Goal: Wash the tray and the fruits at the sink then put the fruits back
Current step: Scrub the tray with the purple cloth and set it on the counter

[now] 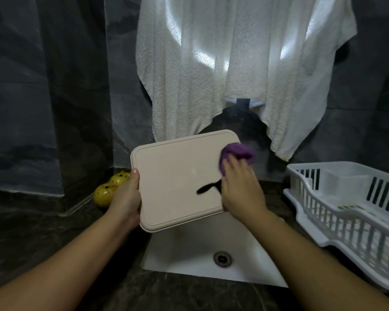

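Note:
A pale pink rectangular tray [177,178] is held tilted above the white sink [195,250], its underside facing me. My left hand [127,198] grips its left edge, thumb over the rim. My right hand [240,187] presses a purple cloth [238,151] against the tray's upper right part; a dark strip hangs from the cloth below my fingers. Two yellow spotted fruits [108,189] lie on the dark counter at the left, partly hidden behind my left hand.
A white plastic dish rack [346,212] stands on the counter to the right of the sink. A white towel [234,70] hangs on the dark wall behind the sink. The sink drain [222,258] is uncovered.

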`<state>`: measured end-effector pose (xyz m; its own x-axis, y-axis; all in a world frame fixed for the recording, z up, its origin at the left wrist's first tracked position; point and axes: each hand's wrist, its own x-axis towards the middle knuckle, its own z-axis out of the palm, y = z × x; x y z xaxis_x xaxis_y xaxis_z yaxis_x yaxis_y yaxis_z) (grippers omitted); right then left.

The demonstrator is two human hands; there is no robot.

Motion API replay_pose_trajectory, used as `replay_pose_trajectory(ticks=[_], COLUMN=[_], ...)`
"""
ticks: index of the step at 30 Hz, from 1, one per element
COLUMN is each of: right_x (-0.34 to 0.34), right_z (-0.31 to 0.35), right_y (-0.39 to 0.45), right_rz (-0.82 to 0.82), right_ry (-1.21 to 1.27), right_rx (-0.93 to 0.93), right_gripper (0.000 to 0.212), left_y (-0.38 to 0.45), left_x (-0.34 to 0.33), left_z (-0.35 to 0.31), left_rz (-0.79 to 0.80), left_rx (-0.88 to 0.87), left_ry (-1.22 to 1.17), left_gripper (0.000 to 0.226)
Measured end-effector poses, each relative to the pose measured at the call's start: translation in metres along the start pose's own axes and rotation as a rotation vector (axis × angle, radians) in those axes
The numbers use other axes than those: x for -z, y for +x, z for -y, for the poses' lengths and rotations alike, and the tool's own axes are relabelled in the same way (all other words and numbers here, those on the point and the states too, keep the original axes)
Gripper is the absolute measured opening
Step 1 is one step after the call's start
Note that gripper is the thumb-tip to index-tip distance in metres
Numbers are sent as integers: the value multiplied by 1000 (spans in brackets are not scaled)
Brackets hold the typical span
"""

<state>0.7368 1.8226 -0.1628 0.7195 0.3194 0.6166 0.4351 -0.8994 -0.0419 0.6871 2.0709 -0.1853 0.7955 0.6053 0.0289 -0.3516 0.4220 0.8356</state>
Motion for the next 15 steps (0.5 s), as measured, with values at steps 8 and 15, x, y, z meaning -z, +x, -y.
replay_pose_trajectory(ticks=[8, 15], right_x=[-12, 31], right_z=[-24, -32], right_y=[-19, 48], right_rz=[-21, -50], right_ry=[146, 377], right_rx=[-107, -229], right_gripper=[53, 51], left_y=[5, 2], left_x=[11, 20], left_z=[5, 13], left_rz=[50, 126], left_rx=[-23, 36], left_ry=[97, 73], left_gripper=[40, 39])
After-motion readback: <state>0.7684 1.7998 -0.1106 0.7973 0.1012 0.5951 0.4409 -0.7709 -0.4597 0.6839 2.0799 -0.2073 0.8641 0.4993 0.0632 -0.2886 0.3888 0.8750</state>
